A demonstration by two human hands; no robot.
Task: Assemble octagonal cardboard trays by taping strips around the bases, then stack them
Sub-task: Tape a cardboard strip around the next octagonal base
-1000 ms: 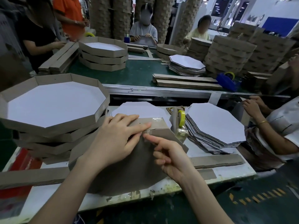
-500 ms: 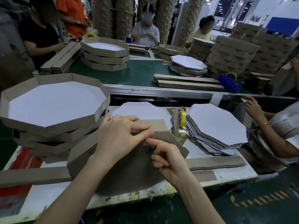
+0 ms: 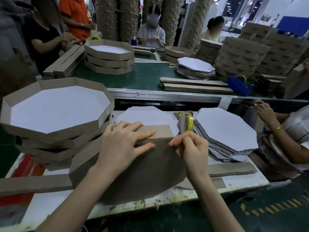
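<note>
My left hand (image 3: pixel 123 139) presses flat, fingers straight, on the strip (image 3: pixel 160 130) of the upturned tray (image 3: pixel 150 173) mid-bench, right hand (image 3: pixel 192 148) curled, pinching the strip's end, tray stack (image 3: pixel 107 113) crowding left, tape roll (image 3: pixel 189 123) just behind.

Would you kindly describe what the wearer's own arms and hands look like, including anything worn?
The left forearm and right forearm are bare to the frame's edge, with no sleeve showing. The left hand and right hand are ungloved, with no ring, watch or bracelet visible.

Left hand (image 3: pixel 124 139) flat, right hand (image 3: pixel 192 148) curled.
</note>
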